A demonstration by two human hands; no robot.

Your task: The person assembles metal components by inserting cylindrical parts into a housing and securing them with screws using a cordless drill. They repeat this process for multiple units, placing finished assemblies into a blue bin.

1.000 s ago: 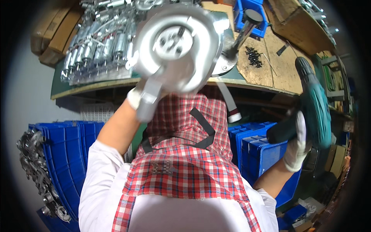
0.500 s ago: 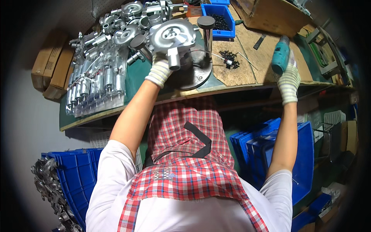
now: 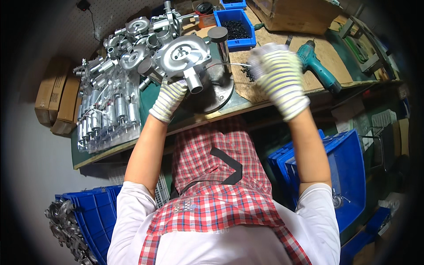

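A round silver metal housing [image 3: 184, 54] with a short pipe outlet rests on a dark fixture with a round metal base [image 3: 216, 99]. My gloved left hand [image 3: 171, 98] grips its near left side, the fingertips hidden beneath it. A thin white wire [image 3: 234, 64] runs from the housing toward my right. My gloved right hand [image 3: 279, 73] is over the wooden board, blurred by motion, beside small black screws [image 3: 248, 73]; its fingers cannot be made out. Just right of that hand, a teal power screwdriver [image 3: 319, 70] lies on the board, untouched.
Silver motors [image 3: 108, 110] in clear plastic and several metal housings [image 3: 134, 56] crowd the bench's left. A blue bin [image 3: 234, 31] of black screws stands behind, near a cardboard box [image 3: 291, 15]. Two capped metal posts [image 3: 218, 34] flank the housing. Blue crates [image 3: 349, 176] stand below.
My right hand has let go of the power screwdriver, now lying on the board, and moved left toward the screws. My left hand stays at the housing. The whole view has shifted slightly.
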